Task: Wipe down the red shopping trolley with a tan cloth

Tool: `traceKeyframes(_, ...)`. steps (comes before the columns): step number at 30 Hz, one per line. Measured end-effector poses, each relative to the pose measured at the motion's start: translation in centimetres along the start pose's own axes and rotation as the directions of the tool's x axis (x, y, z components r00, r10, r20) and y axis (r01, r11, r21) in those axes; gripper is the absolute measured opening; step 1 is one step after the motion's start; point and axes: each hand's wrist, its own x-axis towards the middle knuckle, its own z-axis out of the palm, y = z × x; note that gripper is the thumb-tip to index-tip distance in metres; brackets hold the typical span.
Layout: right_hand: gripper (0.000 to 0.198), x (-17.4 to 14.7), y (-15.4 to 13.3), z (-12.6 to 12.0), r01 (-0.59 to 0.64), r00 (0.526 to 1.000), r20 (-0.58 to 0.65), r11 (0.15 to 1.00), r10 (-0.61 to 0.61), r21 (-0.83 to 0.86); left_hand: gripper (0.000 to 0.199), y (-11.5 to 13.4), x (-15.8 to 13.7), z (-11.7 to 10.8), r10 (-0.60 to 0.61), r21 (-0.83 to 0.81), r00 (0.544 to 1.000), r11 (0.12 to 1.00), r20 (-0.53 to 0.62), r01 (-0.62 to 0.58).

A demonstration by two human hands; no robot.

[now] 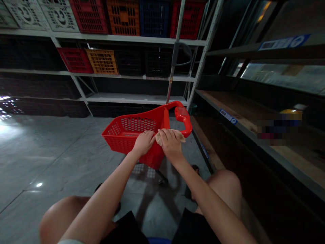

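Note:
A red plastic shopping cart (157, 157) with perforated basket walls stands on the floor in front of my knees. Its looped handle (187, 123) points to the right. My left hand (144, 140) is closed over the near top rim of the basket. Just beside it, my right hand (170, 140) presses a cream-coloured cloth (180, 135) onto the rim near the foot of the handle, fingers bent over the fabric. Part of the cloth is hidden under that hand. Below the basket a dark caster wheel (164, 180) shows.
Metal shelving (132, 38) with coloured plastic crates (102, 61) runs along the back. A wooden-decked shelf (228, 101) flanks me on the right, with a blurred-out item on it. A pole with a grey handle (182, 56) leans behind the cart. Grey concrete floor (63, 145) extends left.

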Motion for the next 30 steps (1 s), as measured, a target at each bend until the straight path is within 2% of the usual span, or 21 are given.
traceKeyframes(2, 0.041, 0.1, 0.9, -0.3, -0.008, 0.996, -0.091, 0.998, 0.013, 0.061, 0.04, -0.3, 0.3, -0.4, 0.058, -0.085, 0.997, 0.995, 0.056, -0.053)
traceKeyframes(5, 0.038, -0.4, 2.5, -0.4, -0.046, 0.962, -0.256, 0.98, 0.095, 0.193, 0.043, -0.6, 0.6, -0.3, 0.029, -0.096, 0.993, 0.995, 0.118, -0.018)
traceKeyframes(8, 0.029, -3.4, 3.6, 2.2, -0.162, 0.908, -0.342, 0.956, 0.241, 0.244, 0.044, 0.1, 0.8, 0.4, -0.03, -0.023, 0.992, 0.999, 0.119, 0.033)
traceKeyframes(11, 0.026, -8.9, 3.3, 7.2, -0.323, 0.862, -0.312, 0.907, 0.399, 0.269, 0.048, 1.6, 1.0, 1.2, -0.095, 0.026, 0.991, 0.995, 0.097, 0.092)
traceKeyframes(13, 0.03, -12.7, 2.4, 10.3, -0.444, 0.812, -0.251, 0.837, 0.527, 0.32, 0.049, 2.6, 1.2, 1.5, -0.123, 0.051, 0.988, 0.992, 0.098, 0.119)
traceKeyframes(16, 0.036, -15.7, 1.1, 12.7, -0.53, 0.757, -0.205, 0.767, 0.62, 0.362, 0.049, 3.9, 1.5, 1.7, -0.125, 0.073, 0.985, 0.99, 0.115, 0.118)
traceKeyframes(19, 0.04, -13.7, 1.5, 11.5, -0.582, 0.69, -0.229, 0.715, 0.686, 0.387, 0.046, 5.2, 2.0, 1.8, -0.107, 0.066, 0.985, 0.993, 0.137, 0.098)
traceKeyframes(21, 0.04, -10.2, 2.9, 9.1, -0.589, 0.649, -0.274, 0.697, 0.71, 0.41, 0.044, 5.8, 2.4, 1.9, -0.1, 0.047, 0.983, 0.994, 0.156, 0.094)
traceKeyframes(22, 0.038, -8.2, 3.7, 7.7, -0.568, 0.617, -0.328, 0.694, 0.715, 0.442, 0.043, 6.0, 2.6, 2.0, -0.094, 0.025, 0.982, 0.996, 0.165, 0.091)
traceKeyframes(23, 0.038, -6.3, 4.7, 6.3, -0.543, 0.606, -0.364, 0.702, 0.708, 0.461, 0.042, 6.0, 2.8, 2.0, -0.078, -0.015, 0.982, 0.997, 0.175, 0.082)
traceKeyframes(25, 0.035, -3.5, 6.3, 3.9, -0.51, 0.62, -0.407, 0.738, 0.671, 0.441, 0.039, 5.5, 3.1, 2.1, -0.009, -0.156, 0.983, 0.987, 0.184, 0.038)
traceKeyframes(27, 0.029, -2.4, 7.2, 2.8, -0.512, 0.644, -0.403, 0.758, 0.65, 0.405, 0.039, 4.4, 3.0, 2.1, 0.06, -0.291, 0.981, 0.957, 0.186, -0.003)
traceKeyframes(28, 0.027, -2.7, 7.4, 2.9, -0.526, 0.645, -0.393, 0.754, 0.655, 0.393, 0.04, 3.6, 2.9, 2.0, 0.065, -0.312, 0.978, 0.95, 0.199, 0.0)
traceKeyframes(30, 0.028, -4.6, 7.2, 4.3, -0.564, 0.633, -0.361, 0.727, 0.685, 0.391, 0.044, 1.9, 2.2, 1.7, 0.003, -0.24, 0.968, 0.969, 0.251, 0.059)
